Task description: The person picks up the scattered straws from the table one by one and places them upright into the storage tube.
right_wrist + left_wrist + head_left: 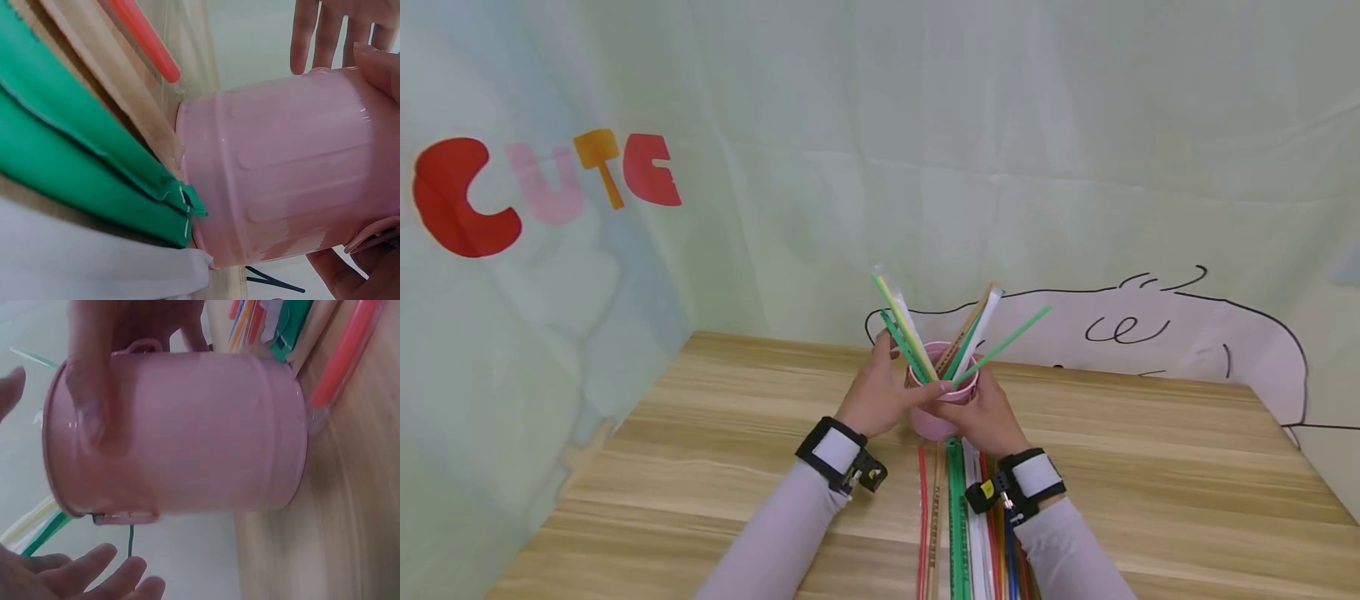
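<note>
A pink metal bucket [934,427] with small side handles stands upright on the table. My right hand [991,418] grips it, thumb across the near wall and fingers round the far right side. My left hand [876,398] is at the bucket's left. In the left wrist view its fingers [115,572] are spread loosely, apart from the wall. Several straws stick out of the bucket: a bare green straw [1015,335] leaning right, a yellow straw [904,315] leaning left, and brown, green and white wrapped ones. The bucket's inside bottom is hidden.
In front of the bucket lies a row of wrapped straws: red [922,517], brown [934,525], green [958,517], white [976,542], and more colours partly under my right wrist. Their far ends are close to the bucket's base. A printed curtain [925,167] hangs behind the wooden table [737,442].
</note>
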Motion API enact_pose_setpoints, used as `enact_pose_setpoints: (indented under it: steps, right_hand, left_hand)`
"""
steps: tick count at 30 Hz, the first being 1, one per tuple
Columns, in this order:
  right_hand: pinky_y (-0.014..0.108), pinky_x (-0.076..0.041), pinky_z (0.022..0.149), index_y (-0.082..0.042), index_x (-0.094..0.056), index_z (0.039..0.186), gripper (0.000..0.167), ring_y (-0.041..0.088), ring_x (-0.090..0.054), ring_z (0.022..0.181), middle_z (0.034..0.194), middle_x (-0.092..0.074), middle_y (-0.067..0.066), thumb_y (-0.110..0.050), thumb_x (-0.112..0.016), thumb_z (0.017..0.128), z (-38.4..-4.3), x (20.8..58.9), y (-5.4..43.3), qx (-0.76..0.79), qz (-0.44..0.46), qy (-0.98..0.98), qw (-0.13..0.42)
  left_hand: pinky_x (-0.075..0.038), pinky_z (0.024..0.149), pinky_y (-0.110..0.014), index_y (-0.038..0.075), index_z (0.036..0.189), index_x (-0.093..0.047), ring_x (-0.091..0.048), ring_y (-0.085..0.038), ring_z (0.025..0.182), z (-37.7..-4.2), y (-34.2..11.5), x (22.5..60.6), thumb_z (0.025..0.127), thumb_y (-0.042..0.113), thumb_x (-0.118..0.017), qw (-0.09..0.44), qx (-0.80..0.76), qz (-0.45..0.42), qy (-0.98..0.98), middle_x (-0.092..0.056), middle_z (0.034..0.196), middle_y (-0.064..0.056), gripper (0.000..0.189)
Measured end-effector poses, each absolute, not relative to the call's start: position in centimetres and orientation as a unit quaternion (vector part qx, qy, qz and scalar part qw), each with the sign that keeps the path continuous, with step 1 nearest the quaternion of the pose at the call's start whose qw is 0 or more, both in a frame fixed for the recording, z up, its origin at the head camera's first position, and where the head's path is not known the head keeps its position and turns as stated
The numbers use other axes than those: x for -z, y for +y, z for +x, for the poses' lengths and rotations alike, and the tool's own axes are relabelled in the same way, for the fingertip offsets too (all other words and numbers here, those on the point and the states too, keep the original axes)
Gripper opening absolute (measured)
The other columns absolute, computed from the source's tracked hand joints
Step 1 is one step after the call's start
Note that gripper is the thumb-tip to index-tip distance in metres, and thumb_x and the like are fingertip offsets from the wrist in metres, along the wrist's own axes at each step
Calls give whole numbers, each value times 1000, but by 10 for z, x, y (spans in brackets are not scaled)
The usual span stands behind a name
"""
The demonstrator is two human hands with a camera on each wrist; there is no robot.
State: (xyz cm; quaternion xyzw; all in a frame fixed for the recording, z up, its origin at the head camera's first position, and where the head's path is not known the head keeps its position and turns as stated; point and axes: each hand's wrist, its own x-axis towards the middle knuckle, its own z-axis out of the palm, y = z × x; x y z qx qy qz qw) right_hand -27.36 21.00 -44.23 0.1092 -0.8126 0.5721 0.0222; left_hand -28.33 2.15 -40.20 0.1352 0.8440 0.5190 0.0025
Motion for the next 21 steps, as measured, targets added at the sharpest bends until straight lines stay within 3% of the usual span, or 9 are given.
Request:
enact_pose_setpoints:
  steps: [3, 9, 21]
  right_hand:
    - [53, -48, 110, -23, -38, 149, 79, 27, -56, 133, 143, -58, 6, -27, -86, 86, -272, 442, 211, -565, 107, -818, 27]
    - [55, -45, 114, -19, -36, 151, 83, 30, -53, 138, 145, -57, 10, -19, -86, 85, -274, 445, 213, -557, 114, -822, 44]
    - [55, -40, 118, -13, -36, 151, 84, 32, -51, 140, 147, -55, 14, -12, -85, 83, -275, 447, 213, -561, 104, -820, 47]
  left_hand:
    - [-38, 119, -58, 13, 159, -24, -44, -33, 147, -285, 25, 408, 78, 46, -90, 14, -521, 159, 839, -42, 160, -18, 109]
    - [-44, 116, -44, 19, 152, -38, -56, -17, 136, -290, 33, 417, 77, 40, -92, 32, -561, 212, 800, -57, 147, -2, 95]
    - [-43, 117, -43, 23, 149, -47, -56, -13, 135, -295, 47, 432, 81, 31, -90, 37, -603, 241, 760, -62, 142, 6, 81]
